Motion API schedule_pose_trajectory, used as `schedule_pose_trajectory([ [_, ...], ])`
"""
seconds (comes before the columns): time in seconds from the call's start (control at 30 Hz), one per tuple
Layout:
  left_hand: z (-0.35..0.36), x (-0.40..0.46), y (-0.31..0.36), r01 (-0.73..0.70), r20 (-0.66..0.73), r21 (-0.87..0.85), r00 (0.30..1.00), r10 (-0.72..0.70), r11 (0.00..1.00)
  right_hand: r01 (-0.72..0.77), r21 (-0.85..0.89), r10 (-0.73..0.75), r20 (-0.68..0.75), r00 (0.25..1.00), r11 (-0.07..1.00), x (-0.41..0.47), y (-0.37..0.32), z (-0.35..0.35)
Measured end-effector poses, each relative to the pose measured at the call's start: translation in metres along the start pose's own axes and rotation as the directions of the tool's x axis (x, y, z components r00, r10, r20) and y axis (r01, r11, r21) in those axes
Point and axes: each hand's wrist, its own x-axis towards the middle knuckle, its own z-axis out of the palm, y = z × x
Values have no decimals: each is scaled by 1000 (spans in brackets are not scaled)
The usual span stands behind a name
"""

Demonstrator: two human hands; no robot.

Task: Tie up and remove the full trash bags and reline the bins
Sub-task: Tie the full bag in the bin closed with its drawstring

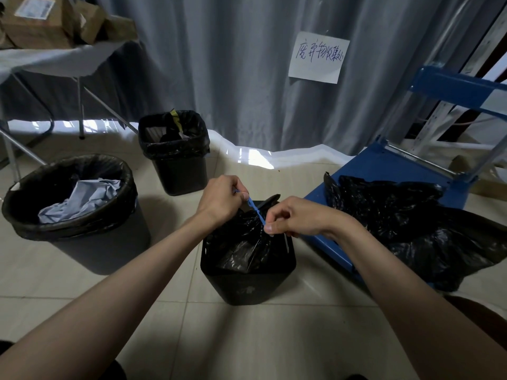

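We take the small square black bin (248, 281) on the tiled floor as our landmark. Its black trash bag (241, 242) sits inside it, gathered to a neck at the top. Above the bin our left hand (222, 200) pinches the upper end of a blue tie (256, 211) with curled fingers (241, 192), and our right hand (295, 216) pinches the lower end with its fingers (270, 228) at the bag's neck; the tie runs taut and slanted between the two hands. Left of the bin stands a round black bin (82, 234), lined with a black bag and holding crumpled pale blue paper (82, 200). Behind the bin, toward the grey curtain (233, 64), a second square lined bin (178, 163) holds some rubbish. Right of the bin a blue cart (384, 171) carries loose black bags (411, 223). A handwritten paper sign (318, 57) hangs on the curtain, and far back left a covered desk (55, 61) bears cardboard boxes (41, 20).
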Motion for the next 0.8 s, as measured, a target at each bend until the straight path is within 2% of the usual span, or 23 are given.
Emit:
schedule_pose_trajectory([
  [0.1, 2, -1, 0, 2, 0, -3, 1000, -2, 1000, -11, -51, 12, 19, 1000, 999, -1, -4, -1],
  [0.33, 3, -3, -2, 9, 12, 10, 1000, -9, 1000, -59, -385, 86, 53, 995, 921, 1, -16, -4],
  [0.47, 1, -6, -3, 22, 13, 24, 1000, -22, 999, -61, -402, 76, 21, 997, 914, 3, -16, -5],
  [0.53, -4, -3, -6, 55, 10, 3, 998, -55, 998, -39, -321, 28, -39, 999, 946, 2, -13, -9],
  [0.63, -14, 3, -11, 79, 13, -34, 997, -79, 996, 53, -5, -53, -178, 983, 999, 2, -7, -11],
  [0.7, -19, 6, -11, 86, 21, -37, 996, -85, 996, 144, 214, -75, -301, 951, 966, 2, -4, -7],
  [0.8, -24, 7, -5, 78, 26, -39, 997, -77, 996, 212, 422, -29, -400, 916, 882, 8, -1, 0],
])
